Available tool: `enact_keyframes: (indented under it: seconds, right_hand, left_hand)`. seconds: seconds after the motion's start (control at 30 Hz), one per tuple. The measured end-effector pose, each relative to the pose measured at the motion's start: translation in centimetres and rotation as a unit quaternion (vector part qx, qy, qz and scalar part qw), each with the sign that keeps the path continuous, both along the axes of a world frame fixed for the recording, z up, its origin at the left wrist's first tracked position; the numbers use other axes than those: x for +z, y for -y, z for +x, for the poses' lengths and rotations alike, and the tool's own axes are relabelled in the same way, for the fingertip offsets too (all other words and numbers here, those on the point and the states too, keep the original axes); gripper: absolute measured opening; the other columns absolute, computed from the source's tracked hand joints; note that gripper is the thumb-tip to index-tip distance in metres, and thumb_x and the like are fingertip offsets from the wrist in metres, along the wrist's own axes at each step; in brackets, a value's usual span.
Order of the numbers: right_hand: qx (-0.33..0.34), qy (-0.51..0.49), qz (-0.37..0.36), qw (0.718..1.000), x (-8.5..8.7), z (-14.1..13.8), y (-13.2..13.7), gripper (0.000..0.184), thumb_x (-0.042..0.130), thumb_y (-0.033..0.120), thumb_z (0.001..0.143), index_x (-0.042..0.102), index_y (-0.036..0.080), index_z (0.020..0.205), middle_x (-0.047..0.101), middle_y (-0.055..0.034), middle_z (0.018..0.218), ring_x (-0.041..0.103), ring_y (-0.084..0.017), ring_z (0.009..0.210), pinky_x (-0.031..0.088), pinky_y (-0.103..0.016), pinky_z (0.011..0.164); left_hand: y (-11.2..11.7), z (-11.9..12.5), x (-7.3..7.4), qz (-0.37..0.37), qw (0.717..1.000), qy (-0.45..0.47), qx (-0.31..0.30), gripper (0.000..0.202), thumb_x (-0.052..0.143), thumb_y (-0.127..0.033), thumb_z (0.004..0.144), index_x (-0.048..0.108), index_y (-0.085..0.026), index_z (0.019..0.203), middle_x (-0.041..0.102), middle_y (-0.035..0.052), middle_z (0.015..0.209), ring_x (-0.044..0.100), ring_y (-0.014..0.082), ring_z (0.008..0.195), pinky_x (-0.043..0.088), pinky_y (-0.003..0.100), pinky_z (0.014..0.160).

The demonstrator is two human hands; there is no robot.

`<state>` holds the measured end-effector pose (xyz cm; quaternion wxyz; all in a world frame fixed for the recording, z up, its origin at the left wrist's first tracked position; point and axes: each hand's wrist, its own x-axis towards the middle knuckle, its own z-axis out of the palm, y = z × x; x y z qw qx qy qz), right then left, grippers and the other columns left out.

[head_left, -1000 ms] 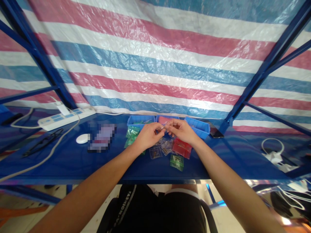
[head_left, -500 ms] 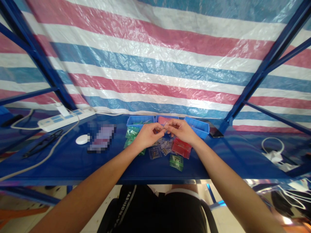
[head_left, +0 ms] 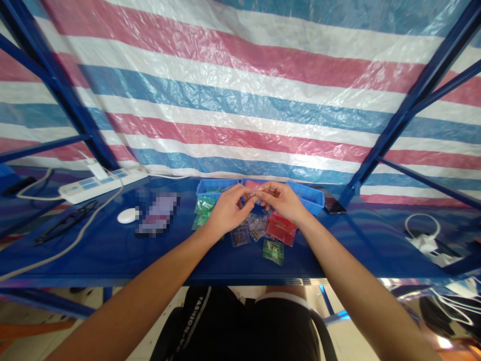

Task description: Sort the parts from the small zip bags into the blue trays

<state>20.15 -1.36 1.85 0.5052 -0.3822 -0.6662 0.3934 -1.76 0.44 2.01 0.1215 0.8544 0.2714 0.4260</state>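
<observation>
My left hand (head_left: 230, 209) and my right hand (head_left: 281, 201) meet above the middle of the table, fingers pinched. Between their fingertips is a small clear plastic bag (head_left: 257, 193), mostly covered by the fingers; its contents are too small to make out. Below the hands lie clear bags (head_left: 257, 228) with small metal pieces in them. A red bag (head_left: 281, 229) rests by my right wrist, with a green bag (head_left: 273, 251) nearer the table edge. More green bags (head_left: 203, 206) are left of my left hand, partly behind it.
Blue bins stand behind the hands: a left bin (head_left: 203, 187) with green bags, a middle one holding something red, and a right bin (head_left: 317, 200). On the blue table (head_left: 150, 255) also lie a power strip (head_left: 103, 184), a white round case (head_left: 128, 216), glasses and a phone (head_left: 332, 201).
My fingers have shifted slightly around the small clear bag, and my left hand has turned a little and moved slightly toward me. The things on the table stay in place.
</observation>
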Motion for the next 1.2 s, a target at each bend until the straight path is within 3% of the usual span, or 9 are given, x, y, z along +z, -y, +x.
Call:
enact_keyframes:
  seconds: [0.23,0.4,0.47,0.73,1.03,1.2]
  right_hand:
    - [-0.012,-0.011,-0.012,1.000,-0.1,0.0,-0.2,0.046,0.084,0.062,0.085,0.073,0.020,0.101,0.073,-0.0011,0.079,0.064,-0.014,0.061,0.053,-0.027,0.057]
    - [-0.013,-0.054,-0.027,0.998,-0.1,0.0,-0.4,0.049,0.087,0.061,0.081,0.070,0.022,0.104,0.073,0.0000,0.080,0.064,-0.014,0.061,0.050,-0.026,0.055]
    - [-0.010,-0.081,-0.037,0.996,0.1,0.0,-0.3,0.052,0.089,0.061,0.078,0.069,0.022,0.106,0.072,0.0010,0.078,0.064,-0.014,0.062,0.051,-0.026,0.056]
    - [-0.010,-0.073,-0.073,0.995,0.1,-0.1,-0.2,0.051,0.089,0.059,0.080,0.072,0.021,0.110,0.073,0.0003,0.074,0.066,-0.015,0.062,0.052,-0.027,0.058]
    - [0.012,-0.057,-0.088,0.994,-0.1,-0.2,-0.2,0.047,0.080,0.066,0.088,0.075,0.021,0.102,0.072,-0.0007,0.075,0.066,-0.014,0.063,0.053,-0.026,0.057]
    - [0.035,-0.037,-0.083,0.995,0.3,-0.4,0.3,0.049,0.075,0.069,0.092,0.077,0.021,0.098,0.075,-0.0037,0.083,0.068,-0.015,0.067,0.055,-0.027,0.061]
  left_hand:
    - [0.2,-0.1,0.2,0.053,0.998,0.036,0.008,0.018,0.063,-0.030,0.105,0.070,-0.021,0.120,0.070,0.0070,0.108,0.068,0.0198,0.094,0.056,0.030,0.075]
    - [0.3,0.0,0.1,0.126,0.991,0.005,-0.034,0.035,0.076,-0.028,0.098,0.068,-0.026,0.131,0.066,0.0108,0.136,0.063,0.0276,0.130,0.054,0.045,0.110]
    - [0.1,0.0,-0.1,0.146,0.988,-0.013,-0.044,0.031,0.076,-0.025,0.098,0.070,-0.027,0.128,0.067,0.0101,0.138,0.062,0.0280,0.133,0.051,0.049,0.116]
    - [-0.8,-0.2,-0.4,0.170,0.985,0.008,-0.039,0.015,0.071,-0.026,0.103,0.074,-0.025,0.118,0.075,0.0084,0.119,0.069,0.0246,0.118,0.054,0.045,0.105]
    - [0.1,-0.2,0.2,0.118,0.993,0.009,-0.027,0.011,0.061,-0.028,0.107,0.069,-0.022,0.110,0.075,0.0085,0.113,0.069,0.0242,0.111,0.054,0.042,0.104]
    - [0.1,-0.3,0.2,0.101,0.994,0.028,-0.002,0.010,0.059,-0.027,0.108,0.067,-0.021,0.109,0.073,0.0061,0.104,0.069,0.0209,0.099,0.055,0.033,0.089]
